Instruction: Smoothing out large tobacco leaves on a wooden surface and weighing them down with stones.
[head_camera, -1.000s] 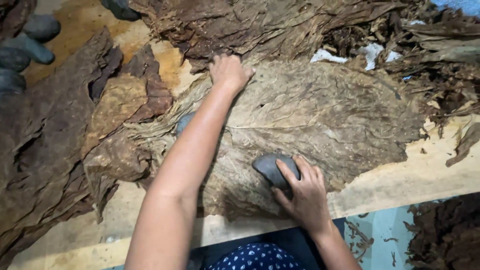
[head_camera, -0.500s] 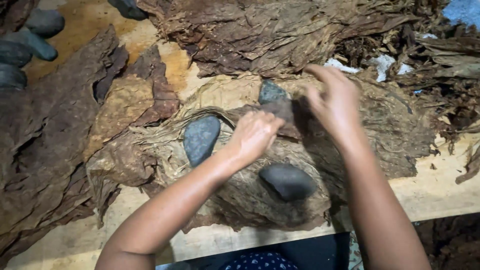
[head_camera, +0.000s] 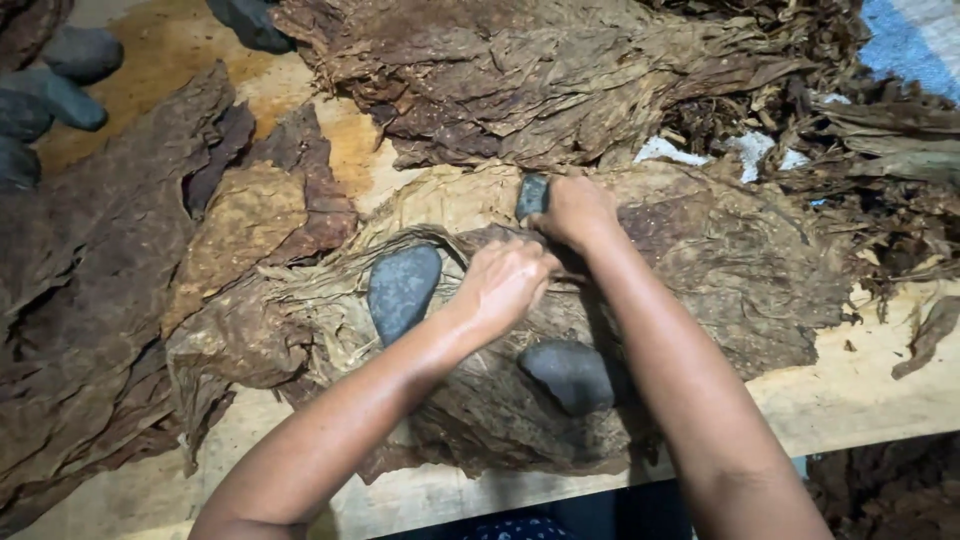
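Observation:
A broad dried brown leaf (head_camera: 740, 270) lies spread over a wooden bench (head_camera: 860, 390). My left hand (head_camera: 505, 285) is curled on a fold of the leaf near its middle. Just beyond it, my right hand (head_camera: 578, 210) has its fingers closed against a small dark stone (head_camera: 531, 194) at the leaf's far edge. Two more dark stones lie on the leaf: one (head_camera: 402, 290) left of my left hand, one (head_camera: 568, 375) near the front, between my forearms.
More dried leaves are heaped at the back (head_camera: 520, 80) and stacked at the left (head_camera: 90, 300). Several grey stones (head_camera: 60, 90) sit at the far left. Leaf scraps and white bits (head_camera: 760, 150) lie at the right.
My left hand moved from the far edge back to the middle of the leaf. My right hand left the front stone and went to the small stone at the far edge. Three stones now lie on the leaf.

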